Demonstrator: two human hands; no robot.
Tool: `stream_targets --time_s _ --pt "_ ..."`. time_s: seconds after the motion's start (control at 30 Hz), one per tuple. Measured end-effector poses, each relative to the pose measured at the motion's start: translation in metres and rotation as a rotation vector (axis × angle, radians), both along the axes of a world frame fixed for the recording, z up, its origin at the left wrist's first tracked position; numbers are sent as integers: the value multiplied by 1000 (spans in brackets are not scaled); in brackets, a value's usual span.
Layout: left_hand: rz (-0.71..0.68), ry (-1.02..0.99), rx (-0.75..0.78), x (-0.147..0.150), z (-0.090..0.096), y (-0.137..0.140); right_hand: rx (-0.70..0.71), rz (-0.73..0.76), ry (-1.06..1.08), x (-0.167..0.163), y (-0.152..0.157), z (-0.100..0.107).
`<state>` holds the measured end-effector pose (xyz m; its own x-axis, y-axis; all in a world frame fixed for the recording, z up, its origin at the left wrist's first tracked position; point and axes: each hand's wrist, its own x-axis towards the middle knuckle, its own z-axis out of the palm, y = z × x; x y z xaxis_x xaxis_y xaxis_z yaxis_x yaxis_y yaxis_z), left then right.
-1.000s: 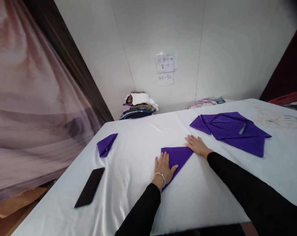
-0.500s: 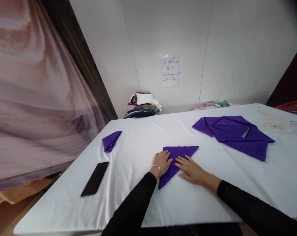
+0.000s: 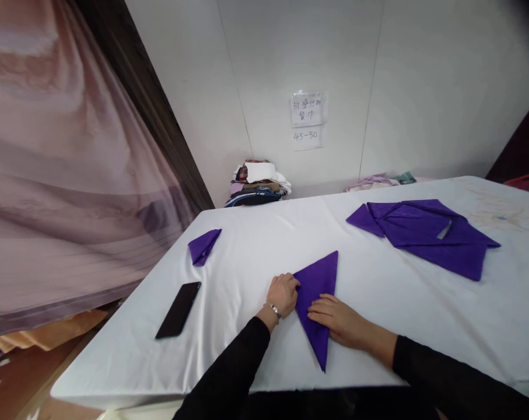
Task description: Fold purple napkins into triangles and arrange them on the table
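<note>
A purple cloth napkin [image 3: 313, 284], folded into a triangle, lies flat on the white-covered table, one point up and away and another toward the near edge. At its left corner my left hand [image 3: 284, 294] has its fingers curled down and closed on the cloth; the fingertips are partly hidden. My right hand [image 3: 336, 319] rests on the napkin's right side, its fingers stretched out and laid on the fabric. A small folded purple napkin [image 3: 204, 247] sits farther off to the left. More purple napkins [image 3: 430, 233] lie overlapping at the right.
A black phone [image 3: 179, 310] lies on the left of the white tablecloth [image 3: 247, 251]. Behind the table a pile of folded clothes [image 3: 259, 184] stands against the wall, with more cloth [image 3: 373, 182] to its right. A pink curtain [image 3: 72, 175] hangs at the left.
The triangular napkin has turned on the table, so one point now faces me and another faces away. My left hand has curled at its left corner; my right hand stays on the cloth.
</note>
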<state>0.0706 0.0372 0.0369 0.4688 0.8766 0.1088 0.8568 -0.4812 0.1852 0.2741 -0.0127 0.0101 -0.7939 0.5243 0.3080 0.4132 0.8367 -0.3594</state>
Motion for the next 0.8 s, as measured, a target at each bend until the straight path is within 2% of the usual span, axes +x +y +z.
stream_targets --time_s 0.07,0.13,0.27,0.37,0.43,0.53,0.8 --pt "-12 -44 -13 -5 -1 -7 -48 28 91 0 -9 -1" --pt "-23 -79 -18 -8 -1 -12 -160 -3 211 0 -17 -2" --pt "-27 -149 0 -12 1 -16 -557 -258 546 5 -19 -5" --pt "-6 -230 6 -15 0 -15 -855 -429 787 11 -5 -2" --pt "12 -301 -9 -18 -3 -12 -988 -516 890 14 10 3" --pt "47 -379 -32 -19 -9 -6 -1055 -611 959 19 33 9" --pt "172 -409 3 -11 -17 0 -1004 -694 889 19 79 4"
